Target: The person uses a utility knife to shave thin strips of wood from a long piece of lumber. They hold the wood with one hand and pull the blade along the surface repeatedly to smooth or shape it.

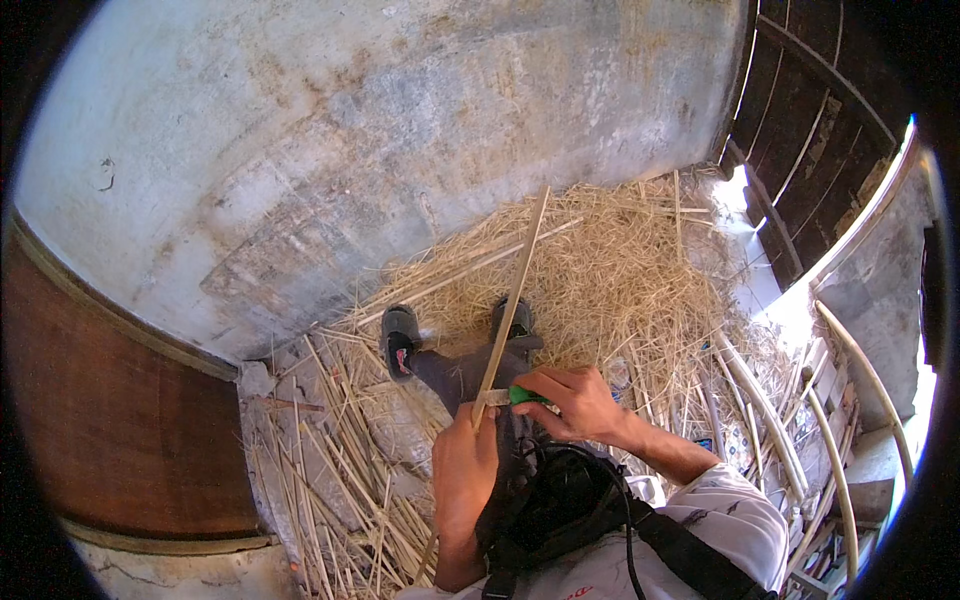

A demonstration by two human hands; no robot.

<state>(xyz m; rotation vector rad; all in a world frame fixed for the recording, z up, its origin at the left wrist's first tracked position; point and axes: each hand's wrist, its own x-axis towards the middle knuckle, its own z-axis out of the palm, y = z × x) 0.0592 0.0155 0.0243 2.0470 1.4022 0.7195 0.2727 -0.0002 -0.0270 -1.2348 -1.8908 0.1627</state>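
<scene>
My left hand [466, 468] is closed round a long, pale bamboo strip [513, 300], which slants up and away from me over my legs. The strip's near end passes down beside my left wrist. In my right hand [577, 402] is a knife with a green handle [524, 396]. Its short, pale blade [495, 398] lies against the strip just above my left thumb. My right fingers wrap the handle, so part of it is hidden.
Curly shavings [630, 270] cover the floor ahead. Many thin strips [340, 490] lie at the left, and thicker poles [760, 410] at the right. A stained wall [450, 110] rises in front, with a brown panel [120, 400] at left and a plank door [815, 120] at right.
</scene>
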